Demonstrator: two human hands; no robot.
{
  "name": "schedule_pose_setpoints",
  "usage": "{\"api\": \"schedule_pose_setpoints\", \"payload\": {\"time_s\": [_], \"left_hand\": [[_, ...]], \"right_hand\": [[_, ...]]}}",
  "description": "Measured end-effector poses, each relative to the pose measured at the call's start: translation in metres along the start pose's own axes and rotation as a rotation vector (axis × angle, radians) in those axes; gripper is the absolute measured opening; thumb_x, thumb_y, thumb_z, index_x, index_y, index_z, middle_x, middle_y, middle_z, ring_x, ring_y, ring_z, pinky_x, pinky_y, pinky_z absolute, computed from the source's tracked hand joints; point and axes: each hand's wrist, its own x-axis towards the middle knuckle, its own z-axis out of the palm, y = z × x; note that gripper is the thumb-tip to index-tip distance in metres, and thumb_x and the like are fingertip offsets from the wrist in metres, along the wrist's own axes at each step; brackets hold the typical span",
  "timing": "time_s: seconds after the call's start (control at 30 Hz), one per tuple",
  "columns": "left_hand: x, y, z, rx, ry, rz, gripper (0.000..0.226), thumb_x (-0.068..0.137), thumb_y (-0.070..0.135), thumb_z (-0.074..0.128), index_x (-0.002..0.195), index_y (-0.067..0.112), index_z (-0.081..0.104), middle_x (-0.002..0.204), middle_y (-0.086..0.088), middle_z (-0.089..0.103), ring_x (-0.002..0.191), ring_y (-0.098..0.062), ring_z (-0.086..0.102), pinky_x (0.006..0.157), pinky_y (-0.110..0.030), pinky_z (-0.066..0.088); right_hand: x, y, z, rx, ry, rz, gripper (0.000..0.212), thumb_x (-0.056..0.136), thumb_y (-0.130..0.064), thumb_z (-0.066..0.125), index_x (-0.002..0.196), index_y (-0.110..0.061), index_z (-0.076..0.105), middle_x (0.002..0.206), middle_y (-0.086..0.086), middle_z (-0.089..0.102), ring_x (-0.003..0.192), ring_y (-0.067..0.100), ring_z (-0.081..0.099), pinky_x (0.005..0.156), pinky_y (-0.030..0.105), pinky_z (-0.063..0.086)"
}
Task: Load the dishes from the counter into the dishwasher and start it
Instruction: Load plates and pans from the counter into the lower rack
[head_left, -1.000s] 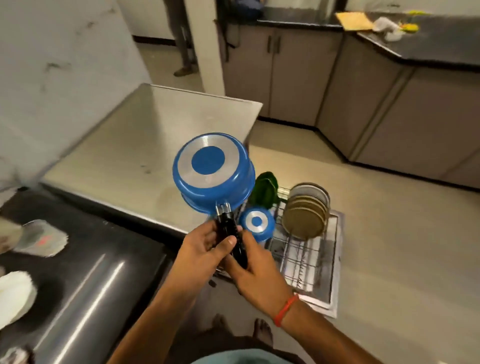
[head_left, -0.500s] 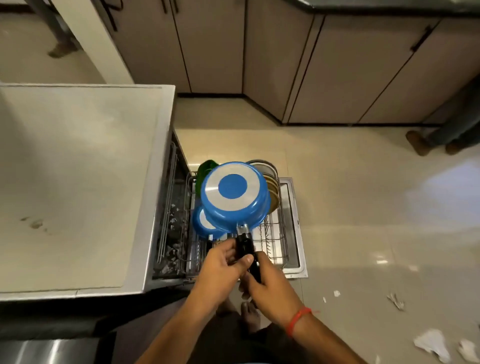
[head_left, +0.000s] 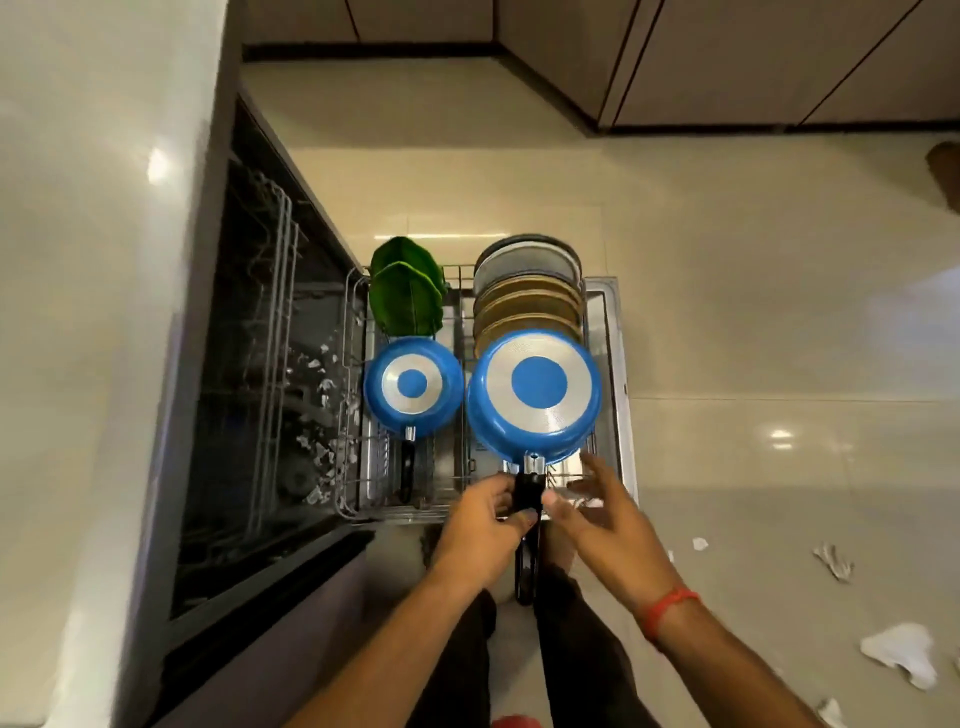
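The left hand (head_left: 485, 519) has its grip closed round the black handle (head_left: 527, 493) of the larger blue pan (head_left: 535, 397), close up to the metal collar, while the right hand (head_left: 597, 512) is spread loose beside the handle, thumb touching it and fingers (head_left: 597, 467) free. The pan hangs upside down, base toward the camera, over the right half of the pulled-out lower rack (head_left: 353, 467). It looks stiff, metal and moderately heavy toward the bowl, so a hold near the collar should steady it best; the smooth handle could twist in one hand. Just behind it stand the upright plates (head_left: 527, 301), which the rim could knock. Just beside it to the left sits a smaller blue pan (head_left: 413, 384), with green leaf-shaped dishes (head_left: 408, 296) beyond. The counter (head_left: 78, 312) lies to the left.
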Motion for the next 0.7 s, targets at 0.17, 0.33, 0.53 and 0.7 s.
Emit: {"api": "schedule_pose_setpoints", "payload": {"time_s": [0.17,0.33,0.53,0.7], "left_hand": [[0.088,-0.046,0.018,0.102,-0.007,-0.052,0.031,0.089,0.003,0.068,0.108,0.028,0.068,0.111,0.003,0.076,0.107,-0.013,0.07,0.101,-0.043,0.054],[0.159,-0.086,0.019,0.289,-0.056,-0.119,0.038,0.089,0.002,0.069,0.122,0.019,0.07,0.118,0.0,0.075,0.112,-0.018,0.069,0.105,-0.044,0.052],[0.196,-0.099,0.006,0.56,-0.146,-0.157,0.034,0.093,0.006,0.064,0.122,0.023,0.069,0.119,0.001,0.074,0.111,-0.017,0.068,0.1,-0.035,0.052],[0.225,-0.105,-0.017,0.827,-0.254,-0.138,0.036,0.096,0.005,0.061,0.124,0.026,0.068,0.119,-0.002,0.07,0.113,-0.022,0.063,0.098,-0.038,0.05]], "right_hand": [[0.108,0.028,-0.002,0.063,0.107,0.01,0.094,0.069,-0.052,0.086,0.147,-0.036,0.036,0.135,-0.008,0.056,0.122,0.015,0.059,0.106,0.042,0.049],[0.199,0.064,-0.006,0.022,0.185,-0.031,0.092,0.055,-0.057,0.09,0.135,-0.038,0.047,0.128,-0.007,0.063,0.115,0.015,0.063,0.101,0.044,0.053],[0.24,0.1,-0.006,-0.266,0.082,0.062,0.105,0.068,-0.044,0.089,0.154,-0.032,0.03,0.145,0.011,0.047,0.131,0.03,0.049,0.11,0.042,0.043],[0.257,0.125,0.007,-0.383,-0.005,0.111,0.114,0.067,-0.046,0.09,0.157,-0.032,0.022,0.15,0.011,0.04,0.136,0.034,0.044,0.115,0.049,0.038]]}}
